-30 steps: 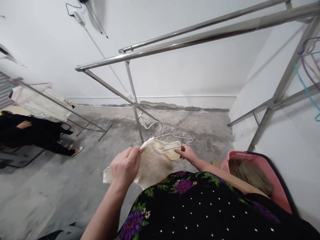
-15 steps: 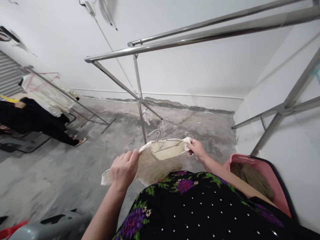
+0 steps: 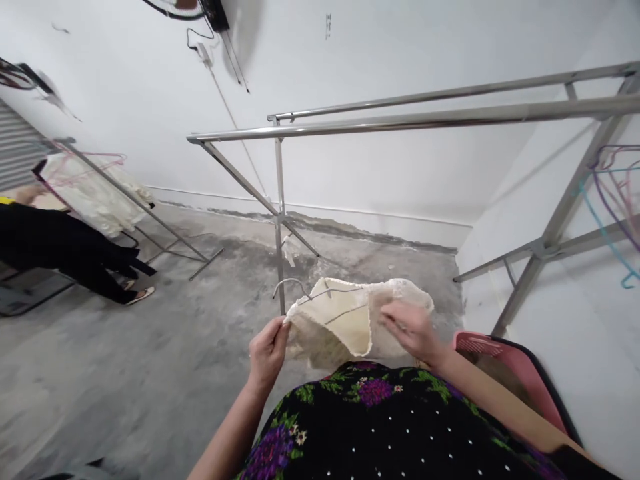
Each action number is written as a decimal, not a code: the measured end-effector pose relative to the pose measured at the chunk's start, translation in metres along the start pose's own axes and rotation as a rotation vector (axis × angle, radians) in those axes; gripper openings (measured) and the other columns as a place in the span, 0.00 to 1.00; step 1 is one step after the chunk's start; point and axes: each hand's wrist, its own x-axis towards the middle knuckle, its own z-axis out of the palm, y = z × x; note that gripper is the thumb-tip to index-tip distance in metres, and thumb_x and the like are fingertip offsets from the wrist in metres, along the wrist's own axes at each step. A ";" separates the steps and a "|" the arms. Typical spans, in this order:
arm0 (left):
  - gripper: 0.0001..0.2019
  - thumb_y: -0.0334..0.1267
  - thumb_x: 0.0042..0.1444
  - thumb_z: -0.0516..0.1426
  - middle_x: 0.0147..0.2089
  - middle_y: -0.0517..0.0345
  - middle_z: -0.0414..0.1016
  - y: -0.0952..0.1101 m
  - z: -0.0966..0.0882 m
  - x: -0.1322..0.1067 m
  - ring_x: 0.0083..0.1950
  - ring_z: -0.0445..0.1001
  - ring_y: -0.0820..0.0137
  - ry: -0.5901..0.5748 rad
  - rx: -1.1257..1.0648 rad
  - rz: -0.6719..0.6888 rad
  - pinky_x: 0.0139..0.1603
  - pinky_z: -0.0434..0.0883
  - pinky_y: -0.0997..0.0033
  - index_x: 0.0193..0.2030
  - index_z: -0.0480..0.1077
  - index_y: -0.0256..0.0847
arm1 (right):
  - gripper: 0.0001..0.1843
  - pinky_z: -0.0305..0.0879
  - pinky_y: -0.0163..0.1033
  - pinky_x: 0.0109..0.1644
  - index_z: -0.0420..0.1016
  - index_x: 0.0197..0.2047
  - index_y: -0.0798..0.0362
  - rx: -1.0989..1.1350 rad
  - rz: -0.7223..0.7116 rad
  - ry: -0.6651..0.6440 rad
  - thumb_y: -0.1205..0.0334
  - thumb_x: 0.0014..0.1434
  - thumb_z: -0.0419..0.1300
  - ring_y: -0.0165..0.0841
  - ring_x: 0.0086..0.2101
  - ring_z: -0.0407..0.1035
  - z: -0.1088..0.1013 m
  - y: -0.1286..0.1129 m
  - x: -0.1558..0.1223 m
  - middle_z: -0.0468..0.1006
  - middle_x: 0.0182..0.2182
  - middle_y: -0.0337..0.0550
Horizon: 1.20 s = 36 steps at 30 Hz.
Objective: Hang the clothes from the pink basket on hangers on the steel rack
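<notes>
A cream top [image 3: 340, 313] with a beaded or lacy neckline hangs spread in front of my body. Inside its neck opening sits a grey wire hanger [image 3: 300, 285], the hook sticking out at the upper left. My left hand [image 3: 270, 347] pinches the cloth at the left shoulder, beside the hanger. Over the right shoulder of the top, my right hand [image 3: 410, 327] is curled with its fingertips pressed together on the fabric; it is a little blurred. Part of the lower cloth is hidden behind my floral black clothing [image 3: 390, 420].
A metal clothes rack [image 3: 350, 129] stands ahead, with coloured hangers [image 3: 613, 200] at its right. A pink basket [image 3: 543, 380] holding brown cloth is by my right arm. At left, a person in black [image 3: 65, 247] is near a rack of white garments [image 3: 95, 190].
My right hand has let go of the right shoulder edge and moved inward onto the front. My left hand has shifted right to the left shoulder. The top has turned, and the camera view has shifted.
</notes>
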 end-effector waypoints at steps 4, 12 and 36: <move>0.10 0.38 0.63 0.52 0.30 0.60 0.74 0.008 -0.003 0.005 0.29 0.70 0.75 -0.018 -0.027 0.095 0.32 0.66 0.80 0.38 0.72 0.38 | 0.16 0.53 0.48 0.54 0.69 0.55 0.52 -0.425 -0.094 0.093 0.61 0.65 0.56 0.42 0.50 0.64 -0.038 -0.007 0.020 0.75 0.46 0.49; 0.10 0.37 0.65 0.50 0.31 0.57 0.76 0.021 -0.001 0.007 0.32 0.73 0.73 -0.125 0.082 0.244 0.33 0.66 0.77 0.38 0.72 0.39 | 0.12 0.56 0.39 0.40 0.72 0.41 0.53 -0.323 -0.122 -0.109 0.62 0.68 0.48 0.34 0.35 0.64 -0.016 0.002 0.023 0.71 0.32 0.45; 0.16 0.40 0.67 0.45 0.29 0.57 0.69 0.002 -0.009 0.005 0.30 0.66 0.68 -0.162 0.622 0.328 0.33 0.60 0.68 0.30 0.64 0.40 | 0.12 0.58 0.35 0.36 0.70 0.34 0.52 0.155 0.242 -0.129 0.56 0.66 0.52 0.30 0.31 0.63 -0.019 0.002 0.010 0.67 0.28 0.39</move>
